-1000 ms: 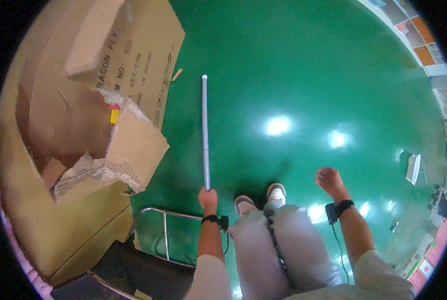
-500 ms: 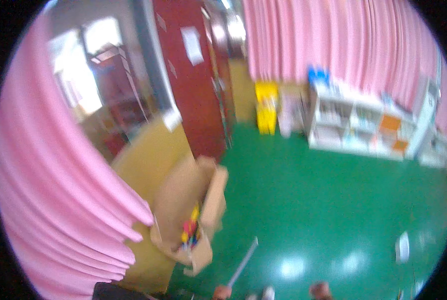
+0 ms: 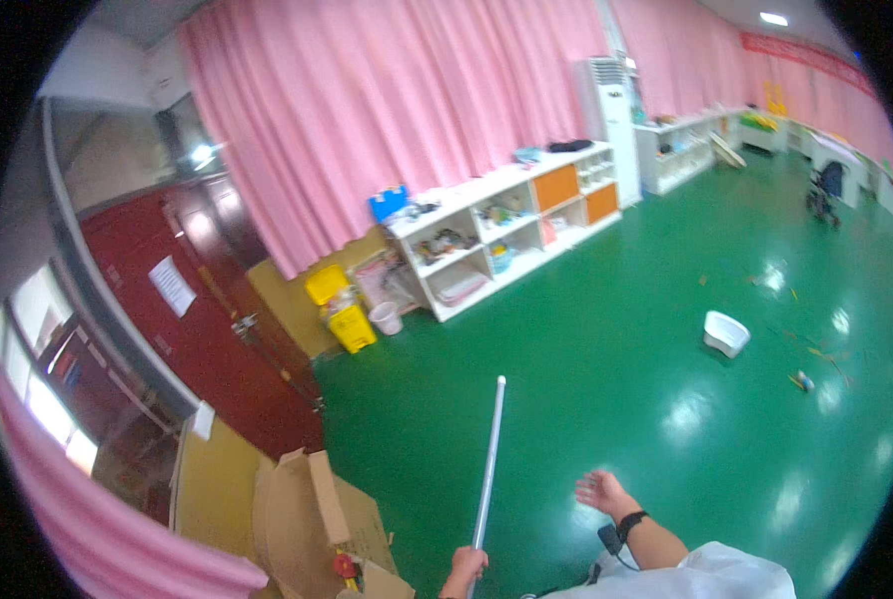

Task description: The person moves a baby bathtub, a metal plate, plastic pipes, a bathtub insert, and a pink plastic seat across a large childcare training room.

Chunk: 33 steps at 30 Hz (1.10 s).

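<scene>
My left hand (image 3: 464, 567), low in the view, is closed round the lower part of a long, thin, pale pole (image 3: 490, 469). The pole slants up and away from me over the green floor and ends in a white tip. To the right, my right hand (image 3: 601, 491) holds nothing, its fingers apart and pointing left. A dark band sits on that wrist. Close on the left of the pole stands an open cardboard box (image 3: 312, 529) with red and yellow things inside.
A white basin (image 3: 726, 333) lies on the green floor (image 3: 586, 399) at right, near small scattered bits. White shelves (image 3: 496, 230) line the pink-curtained wall. A yellow bin (image 3: 348, 317) and a small pale bucket (image 3: 386, 317) stand beside dark red doors (image 3: 207, 329). Farther right stands a stroller (image 3: 824, 192).
My view has swung to the right, bringing the far room, basin and stroller into sight. The pole and my right forearm show more fully; the box now lies lower.
</scene>
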Each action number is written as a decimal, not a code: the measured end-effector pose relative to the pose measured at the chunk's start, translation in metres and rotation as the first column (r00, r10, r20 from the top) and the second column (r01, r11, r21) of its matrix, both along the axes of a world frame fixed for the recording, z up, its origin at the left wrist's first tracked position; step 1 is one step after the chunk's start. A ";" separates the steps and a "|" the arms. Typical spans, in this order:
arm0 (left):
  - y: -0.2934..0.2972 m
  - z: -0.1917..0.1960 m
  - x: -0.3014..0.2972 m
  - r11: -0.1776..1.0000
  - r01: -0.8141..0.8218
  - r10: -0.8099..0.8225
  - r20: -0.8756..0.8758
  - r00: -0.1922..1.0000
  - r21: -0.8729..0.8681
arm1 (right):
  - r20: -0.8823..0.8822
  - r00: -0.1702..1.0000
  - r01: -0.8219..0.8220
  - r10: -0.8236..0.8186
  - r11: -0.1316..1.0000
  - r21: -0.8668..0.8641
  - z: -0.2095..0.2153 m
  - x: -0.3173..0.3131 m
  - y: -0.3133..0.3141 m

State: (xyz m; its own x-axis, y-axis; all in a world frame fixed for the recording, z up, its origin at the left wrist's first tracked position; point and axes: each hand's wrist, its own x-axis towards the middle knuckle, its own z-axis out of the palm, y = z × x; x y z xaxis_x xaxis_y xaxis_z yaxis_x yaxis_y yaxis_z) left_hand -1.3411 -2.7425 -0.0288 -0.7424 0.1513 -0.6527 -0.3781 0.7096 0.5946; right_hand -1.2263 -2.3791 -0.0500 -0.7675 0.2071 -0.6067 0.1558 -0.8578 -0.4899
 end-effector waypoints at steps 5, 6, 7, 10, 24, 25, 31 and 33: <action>0.166 0.050 0.001 0.944 0.328 -0.326 -0.057 0.944 0.028 | 0.005 0.930 0.366 -0.368 0.924 -0.114 0.030 0.086 0.127; 0.204 0.057 0.005 0.906 0.422 -0.422 -0.105 0.900 -0.030 | 0.003 0.918 0.396 -0.397 0.914 -0.092 0.032 0.109 0.147; 0.236 0.063 0.019 0.870 0.493 -0.493 -0.098 0.865 -0.026 | 0.002 0.903 0.429 -0.430 0.901 -0.067 0.034 0.132 0.167; 0.343 0.077 0.034 0.793 0.607 -0.601 -0.097 0.793 0.051 | -0.050 0.878 0.475 -0.476 0.880 -0.032 0.068 0.173 0.233; 0.751 0.097 0.178 -0.336 0.942 -0.930 -0.153 -0.333 -0.012 | -0.197 0.030 0.951 -0.980 0.089 -0.297 0.087 0.364 0.417; 0.812 0.079 0.217 -0.477 0.878 -0.844 -0.262 -0.468 -0.030 | -0.101 -0.160 0.932 -0.982 -0.116 -0.344 0.093 0.411 0.446; 0.959 0.028 0.333 -0.785 0.597 -0.526 -0.330 -0.783 -0.165 | 0.151 -0.657 0.693 -0.739 -0.670 -0.264 0.055 0.528 0.427; 0.979 0.010 0.369 -0.890 0.449 -0.426 -0.206 -0.881 -0.083 | 0.206 -0.741 0.587 -0.639 -0.765 -0.263 0.043 0.558 0.407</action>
